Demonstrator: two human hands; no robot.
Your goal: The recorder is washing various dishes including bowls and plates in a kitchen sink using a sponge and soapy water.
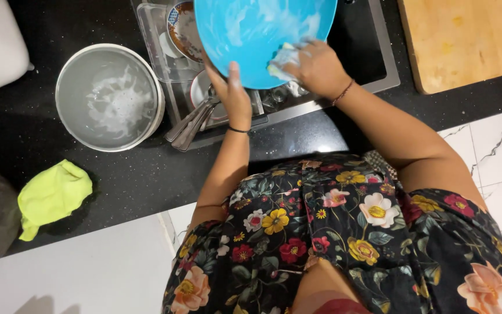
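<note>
A large blue plastic bowl (257, 32), streaked with white soap, is tilted over the steel sink (379, 64). My left hand (232, 93) grips its lower left rim, thumb lying on the inner face. My right hand (316, 67) presses a soapy pale sponge (283, 60) against the bowl's lower right inside. Under the bowl in the sink lie a patterned plate (180, 29), a steel dish (200, 93) and several steel utensils (190, 125).
A round steel pot (110, 97) with foamy water stands on the black counter (146, 174) left of the sink. A yellow-green cloth (52, 196) lies at the counter's front left. A wooden cutting board (466, 38) sits right of the sink.
</note>
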